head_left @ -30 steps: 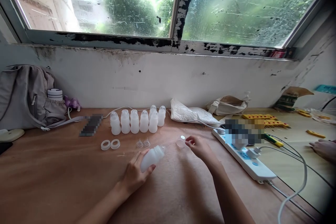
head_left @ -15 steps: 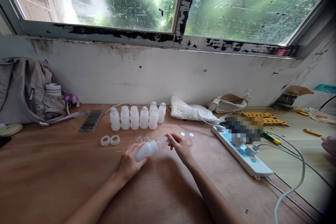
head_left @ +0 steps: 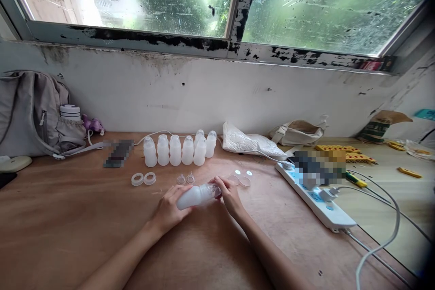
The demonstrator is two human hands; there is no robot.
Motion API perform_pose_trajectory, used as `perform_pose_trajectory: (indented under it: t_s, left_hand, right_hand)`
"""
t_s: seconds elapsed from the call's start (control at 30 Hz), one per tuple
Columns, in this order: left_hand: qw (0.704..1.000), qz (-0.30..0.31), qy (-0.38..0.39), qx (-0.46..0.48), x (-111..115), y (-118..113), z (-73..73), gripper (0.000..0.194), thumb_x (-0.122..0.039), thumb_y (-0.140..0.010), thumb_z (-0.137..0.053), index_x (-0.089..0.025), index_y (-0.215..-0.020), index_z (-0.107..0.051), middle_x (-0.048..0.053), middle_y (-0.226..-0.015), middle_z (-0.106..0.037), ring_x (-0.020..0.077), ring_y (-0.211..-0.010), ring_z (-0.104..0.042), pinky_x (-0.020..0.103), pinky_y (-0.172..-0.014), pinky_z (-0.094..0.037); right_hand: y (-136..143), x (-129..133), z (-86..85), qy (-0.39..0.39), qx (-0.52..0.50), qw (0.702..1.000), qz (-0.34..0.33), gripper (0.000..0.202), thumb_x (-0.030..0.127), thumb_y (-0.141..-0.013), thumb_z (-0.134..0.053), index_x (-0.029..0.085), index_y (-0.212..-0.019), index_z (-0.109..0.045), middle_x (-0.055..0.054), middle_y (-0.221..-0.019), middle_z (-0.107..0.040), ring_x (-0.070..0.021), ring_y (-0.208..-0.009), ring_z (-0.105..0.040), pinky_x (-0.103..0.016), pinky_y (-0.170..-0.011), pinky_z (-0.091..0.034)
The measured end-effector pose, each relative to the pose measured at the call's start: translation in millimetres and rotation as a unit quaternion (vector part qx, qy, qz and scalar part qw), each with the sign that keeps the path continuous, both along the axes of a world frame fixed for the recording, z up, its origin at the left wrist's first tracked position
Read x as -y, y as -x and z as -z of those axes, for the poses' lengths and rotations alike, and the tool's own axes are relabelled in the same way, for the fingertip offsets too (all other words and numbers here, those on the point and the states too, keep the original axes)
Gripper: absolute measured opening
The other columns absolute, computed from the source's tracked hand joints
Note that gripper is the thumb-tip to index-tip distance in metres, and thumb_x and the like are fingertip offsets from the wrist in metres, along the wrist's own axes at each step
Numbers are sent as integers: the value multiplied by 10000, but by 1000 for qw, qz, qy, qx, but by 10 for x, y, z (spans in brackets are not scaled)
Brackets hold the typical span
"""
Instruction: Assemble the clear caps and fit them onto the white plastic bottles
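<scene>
My left hand [head_left: 168,210] grips a small white plastic bottle [head_left: 194,196], held on its side just above the wooden table [head_left: 68,226]. My right hand [head_left: 228,195] pinches the clear cap at the bottle's neck. Behind my hands stand several capped white bottles [head_left: 176,150] in a row. Two white rings [head_left: 143,179] and two clear nipple-shaped pieces [head_left: 185,178] lie in front of that row. Clear caps and small white discs [head_left: 242,177] lie just right of my right hand.
A grey backpack [head_left: 30,115] with a cup leans at the far left. A white bag [head_left: 251,145] and a beige pouch [head_left: 295,133] lie against the wall. A white power strip [head_left: 326,204] with cables runs to the right, beyond it yellow parts [head_left: 343,154].
My right hand left the loose caps on the right, came to the bottle's neck and now holds a clear cap on it. The bottle has shifted slightly toward the centre.
</scene>
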State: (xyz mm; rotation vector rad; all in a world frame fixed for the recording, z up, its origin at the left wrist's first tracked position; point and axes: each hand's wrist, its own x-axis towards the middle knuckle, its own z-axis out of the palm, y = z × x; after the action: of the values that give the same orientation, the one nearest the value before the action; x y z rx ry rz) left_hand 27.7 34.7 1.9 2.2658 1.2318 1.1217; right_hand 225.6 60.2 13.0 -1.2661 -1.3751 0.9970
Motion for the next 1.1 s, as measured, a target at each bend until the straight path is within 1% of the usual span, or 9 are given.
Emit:
perform_pose_trajectory:
  t_s: [0.1, 0.23, 0.3, 0.37, 0.47, 0.6, 0.73, 0.93, 1.1]
  left_hand:
    - [999, 34, 0, -4, 15, -5, -18, 483, -257, -655, -645, -255, -1116, -504, 34, -997, -584, 194, -919, -540, 324, -813, -451]
    - [998, 62, 9, -12, 31, -5, -37, 495, -278, -648, -650, -256, -1121, -507, 31, -991, -586, 188, -919, -541, 311, -810, -455]
    - [997, 76, 18, -15, 34, -2, -41, 501, -281, -648, -651, -260, -1127, -505, 33, -999, -582, 187, -921, -537, 308, -812, -452]
    - [996, 86, 26, -16, 35, 1, -41, 507, -282, -646, -651, -259, -1131, -506, 35, -1003, -577, 185, -923, -535, 304, -813, -450]
    - [995, 91, 40, -8, 33, 7, -34, 499, -292, -640, -652, -258, -1120, -517, 37, -1002, -573, 187, -928, -531, 308, -818, -447]
    - [993, 106, 58, 4, 28, 20, -22, 487, -301, -637, -648, -256, -1106, -526, 41, -997, -563, 190, -913, -532, 317, -803, -450]
    - [990, 128, 64, 13, 20, 40, -21, 489, -298, -626, -652, -242, -1097, -533, 44, -972, -555, 182, -874, -542, 307, -765, -465]
    - [987, 148, 58, 10, 9, 63, -25, 505, -293, -612, -661, -244, -1099, -537, 36, -937, -552, 170, -845, -548, 297, -747, -473]
    - [986, 155, 52, 9, 21, 68, -58, 497, -285, -608, -666, -218, -1085, -545, 43, -932, -556, 167, -835, -549, 287, -736, -473]
  right_hand:
    - [14, 7, -11, 93, -89, 990, -64, 441, 499, -751, -421, 129, -614, -618, -35, -535, -561, -120, -417, -480, -216, -363, -323]
    - [11, 7, -33, 184, -219, 947, -146, 426, 497, -742, -422, 132, -658, -627, -50, -647, -606, -142, -552, -529, -240, -500, -384]
    - [2, 3, -40, 219, -248, 925, -189, 428, 506, -738, -424, 135, -683, -630, -59, -700, -608, -142, -589, -525, -246, -541, -383]
    - [-6, -1, -42, 244, -260, 908, -219, 431, 520, -735, -426, 141, -686, -628, -59, -704, -595, -133, -582, -513, -245, -547, -374]
    - [-11, 0, -41, 266, -259, 898, -235, 435, 539, -727, -431, 151, -631, -603, -43, -647, -563, -113, -526, -482, -230, -510, -352]
    - [-5, 9, -23, 273, -253, 896, -245, 434, 521, -748, -406, 156, -590, -581, -17, -576, -521, -102, -478, -454, -212, -463, -335]
    - [14, 18, 12, 269, -252, 896, -249, 418, 483, -765, -401, 149, -582, -573, -7, -570, -519, -97, -477, -453, -205, -472, -352]
    - [53, 49, 27, 240, -225, 913, -240, 404, 468, -768, -414, 140, -572, -547, 6, -541, -507, -90, -462, -443, -194, -455, -337]
    - [81, 81, 20, 215, -212, 926, -226, 383, 445, -774, -427, 138, -569, -529, 6, -540, -501, -86, -456, -436, -191, -439, -316]
